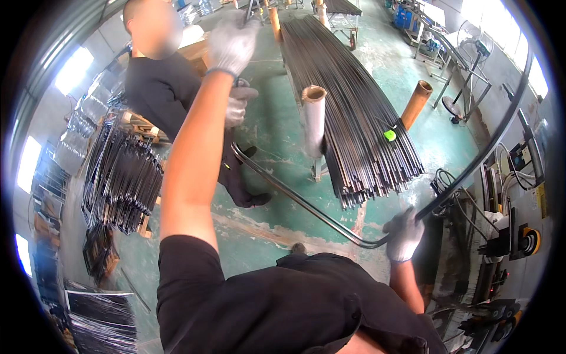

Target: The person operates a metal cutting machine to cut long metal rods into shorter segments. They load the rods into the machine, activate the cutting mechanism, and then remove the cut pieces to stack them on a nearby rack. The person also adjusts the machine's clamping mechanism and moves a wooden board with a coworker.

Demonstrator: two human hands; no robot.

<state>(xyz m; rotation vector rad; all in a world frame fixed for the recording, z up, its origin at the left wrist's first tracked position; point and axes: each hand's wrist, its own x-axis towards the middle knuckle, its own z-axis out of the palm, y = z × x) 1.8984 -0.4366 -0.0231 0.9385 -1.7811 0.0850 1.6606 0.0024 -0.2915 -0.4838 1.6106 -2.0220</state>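
Note:
My right hand (405, 235), in a pale work glove, is closed around a bent black metal tube (306, 203) at the lower right. From that hand one length runs left to a curved end near the co-worker's legs, and a dark length rises toward the upper right. My left hand (233, 47), also gloved, is raised high at the end of an outstretched arm. Motion smears its fingers, and whether it holds the thin dark piece above it I cannot make out. Just below it is a co-worker's gloved hand (239, 103).
A co-worker (159, 88) in dark clothes stands at the left. Ahead, long black tubes (348, 100) lie on a rack between upright cardboard posts (313, 121). Bent black frames (121, 177) are stacked at the left. Machinery (510, 236) with cables and a pedestal fan (474, 50) stand at right.

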